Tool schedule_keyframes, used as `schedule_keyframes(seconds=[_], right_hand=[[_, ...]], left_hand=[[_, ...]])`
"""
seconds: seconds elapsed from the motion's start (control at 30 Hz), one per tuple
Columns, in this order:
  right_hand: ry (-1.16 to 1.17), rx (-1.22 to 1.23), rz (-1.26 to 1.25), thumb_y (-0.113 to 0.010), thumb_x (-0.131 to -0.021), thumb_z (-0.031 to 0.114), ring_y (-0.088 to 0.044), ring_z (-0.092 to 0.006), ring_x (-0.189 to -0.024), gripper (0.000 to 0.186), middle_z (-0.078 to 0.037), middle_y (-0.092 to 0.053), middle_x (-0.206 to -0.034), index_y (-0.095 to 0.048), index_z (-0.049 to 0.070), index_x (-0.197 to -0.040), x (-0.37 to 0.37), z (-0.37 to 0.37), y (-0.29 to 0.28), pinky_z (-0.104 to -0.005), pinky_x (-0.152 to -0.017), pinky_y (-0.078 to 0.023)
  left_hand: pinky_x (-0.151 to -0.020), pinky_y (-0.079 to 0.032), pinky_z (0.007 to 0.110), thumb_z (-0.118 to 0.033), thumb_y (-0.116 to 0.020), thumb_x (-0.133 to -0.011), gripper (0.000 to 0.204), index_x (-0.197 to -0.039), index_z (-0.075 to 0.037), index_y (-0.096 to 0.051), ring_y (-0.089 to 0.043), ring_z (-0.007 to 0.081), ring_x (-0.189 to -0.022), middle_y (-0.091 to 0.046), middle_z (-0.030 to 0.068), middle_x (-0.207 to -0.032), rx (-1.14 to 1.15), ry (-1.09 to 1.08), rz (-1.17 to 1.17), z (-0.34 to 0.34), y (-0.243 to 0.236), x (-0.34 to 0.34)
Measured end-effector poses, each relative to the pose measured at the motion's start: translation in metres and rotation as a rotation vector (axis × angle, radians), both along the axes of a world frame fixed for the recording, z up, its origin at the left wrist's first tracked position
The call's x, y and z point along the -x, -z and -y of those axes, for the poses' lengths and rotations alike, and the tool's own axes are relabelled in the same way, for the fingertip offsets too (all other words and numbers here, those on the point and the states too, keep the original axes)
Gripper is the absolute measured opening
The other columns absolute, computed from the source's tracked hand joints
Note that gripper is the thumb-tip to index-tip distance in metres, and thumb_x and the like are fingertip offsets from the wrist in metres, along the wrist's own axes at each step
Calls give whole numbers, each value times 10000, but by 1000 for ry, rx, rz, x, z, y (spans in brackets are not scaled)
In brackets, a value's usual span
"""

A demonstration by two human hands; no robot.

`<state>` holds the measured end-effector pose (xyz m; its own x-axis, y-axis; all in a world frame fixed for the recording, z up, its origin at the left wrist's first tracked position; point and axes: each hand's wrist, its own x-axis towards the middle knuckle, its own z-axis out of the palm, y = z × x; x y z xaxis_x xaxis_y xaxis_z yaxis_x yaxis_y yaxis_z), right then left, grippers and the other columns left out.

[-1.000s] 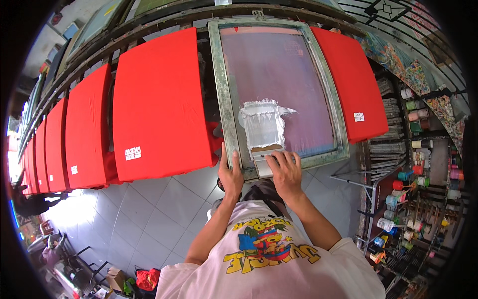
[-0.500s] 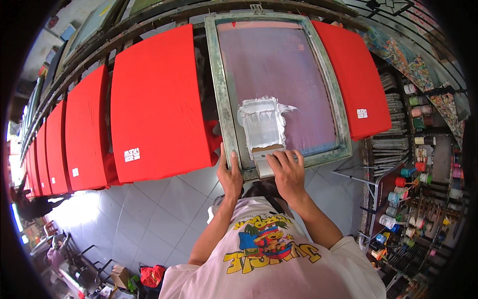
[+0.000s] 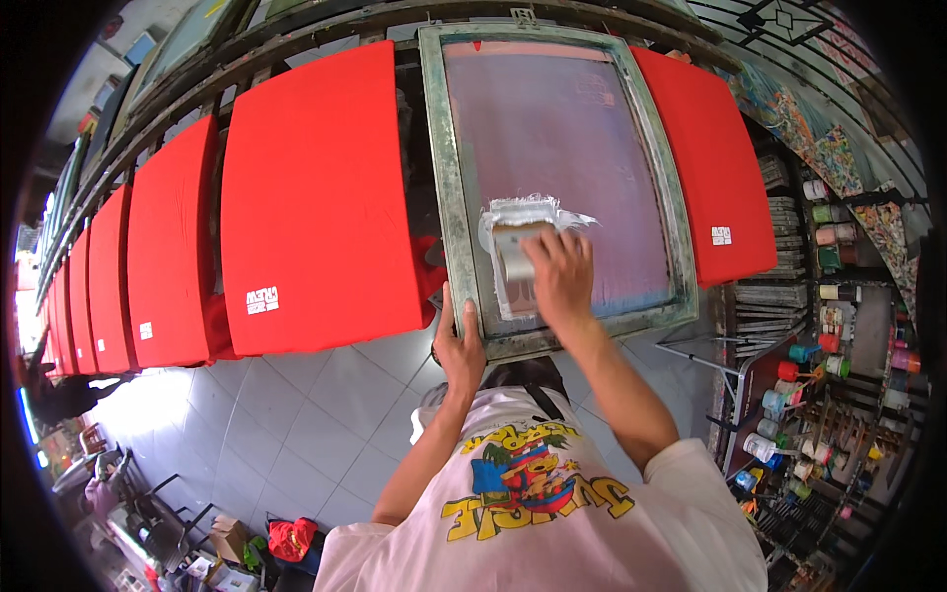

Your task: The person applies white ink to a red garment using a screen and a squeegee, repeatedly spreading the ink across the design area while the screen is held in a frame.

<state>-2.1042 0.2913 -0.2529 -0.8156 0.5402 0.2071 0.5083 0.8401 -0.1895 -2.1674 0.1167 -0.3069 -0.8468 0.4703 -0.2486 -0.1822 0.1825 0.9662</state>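
Observation:
A screen printing frame (image 3: 446, 197), with worn greenish-grey sides and purplish mesh (image 3: 562, 128), lies in front of me. White ink (image 3: 533, 210) is smeared on the lower left part of the mesh. My right hand (image 3: 564, 278) is closed on a squeegee (image 3: 514, 259), whose blade rests in the ink patch; the fingers hide its right end. At the frame's near left corner, my left hand (image 3: 459, 340) grips the side rail, thumb and a finger pointing up along it.
Red fabric panels with small white prints stand in a row, the closest one (image 3: 311, 197) left of the frame and another (image 3: 705, 168) right of it. Paint pots (image 3: 760, 446) crowd a rack at the right. Grey floor tiles (image 3: 296, 424) show below.
My right hand has pushed the squeegee from the frame's near edge farther up the mesh into the white ink. My left hand keeps its hold on the frame.

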Motion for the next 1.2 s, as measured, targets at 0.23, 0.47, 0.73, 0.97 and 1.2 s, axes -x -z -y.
schedule_keyframes(seconds=[0.23,0.47,0.73,0.97,1.2], right_hand=[[-109,35,127,-592,-898,69,-615,-278,-1050,229,-89,-651,-1021,-717,91,-1088,-29,17,-74,-512,-1086,-374],[-22,27,88,-616,-881,108,-607,-267,-1075,307,-56,-642,-1148,-715,115,-1171,-82,88,-19,-506,-990,-436],[-79,13,-3,-669,-783,-39,-614,-290,-1057,296,-73,-641,-1025,-714,99,-1042,14,-23,-30,-463,-995,-402],[-96,14,193,-601,-896,35,-589,-296,-1113,285,-91,-607,-1107,-669,97,-1165,-48,43,-76,-527,-1101,-346],[-144,396,238,-743,-850,248,-428,-418,-1340,828,-221,-442,-1429,-382,63,-1572,-106,68,-55,-591,-1185,-270]], left_hand=[[-946,-505,296,-202,-575,-1078,533,-1541,32,-456,-662,179,-1067,-700,224,-1314,24,9,22,0,-5,2],[-964,-506,315,-192,-571,-1077,542,-1537,63,-440,-661,190,-1094,-683,240,-1334,1,1,9,5,-2,1],[-985,-497,322,-211,-575,-1078,553,-1546,49,-435,-659,193,-1111,-682,255,-1327,26,44,-27,6,-6,5],[-993,-493,323,-225,-580,-1076,555,-1547,34,-443,-655,193,-1126,-684,247,-1332,-19,-3,-66,1,9,1],[-1059,-457,294,-186,-599,-1077,557,-1538,79,-433,-584,150,-1228,-622,192,-1433,16,3,18,2,-2,2]])
